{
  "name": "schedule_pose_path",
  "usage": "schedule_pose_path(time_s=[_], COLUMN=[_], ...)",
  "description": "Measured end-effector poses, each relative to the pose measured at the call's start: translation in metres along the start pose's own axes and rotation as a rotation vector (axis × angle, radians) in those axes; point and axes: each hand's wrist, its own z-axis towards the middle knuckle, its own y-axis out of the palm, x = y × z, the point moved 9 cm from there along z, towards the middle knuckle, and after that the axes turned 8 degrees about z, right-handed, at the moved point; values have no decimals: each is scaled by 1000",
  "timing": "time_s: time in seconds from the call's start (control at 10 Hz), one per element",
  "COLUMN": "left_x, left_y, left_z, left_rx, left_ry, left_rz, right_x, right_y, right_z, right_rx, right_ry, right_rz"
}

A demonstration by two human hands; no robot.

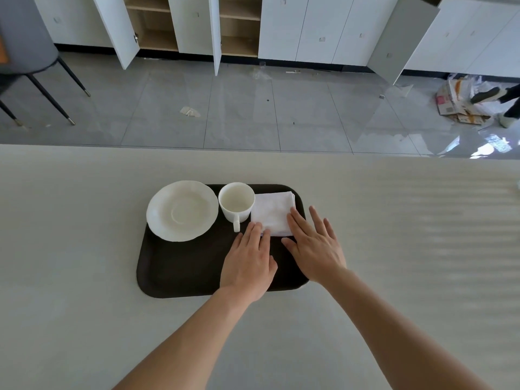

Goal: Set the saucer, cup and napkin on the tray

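While reaching forward over the dark tray (pixel 180 266), left hand (pixel 247 263) and right hand (pixel 315 243) flat, fingers spread apart, gripping nothing, fingertips pressing the white napkin (pixel 271 211). Napkin square, beside the cup (pixel 236 202), handle pointing back. Saucer (pixel 182 211) at left.

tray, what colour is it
Dark brown, nearly black; the tray shows best in the head view.

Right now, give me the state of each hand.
Left hand: open, flat, fingertips on the napkin.
Right hand: open, flat, fingertips on the napkin's edge.
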Motion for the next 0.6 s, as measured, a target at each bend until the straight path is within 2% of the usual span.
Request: schedule_pose_path(time_s=[0.3, 0.6], left_x=[1, 3], left_y=[0, -19], left_z=[2, -3], left_rx=[-59, -46], left_ry=[-1, 13], left_rz=[21, 30], right_x=[-3, -14], right_y=[3, -18], right_z=[6, -2], right_rx=[-81, 42], right_ry=[15, 61], right_rz=[-1, 146])
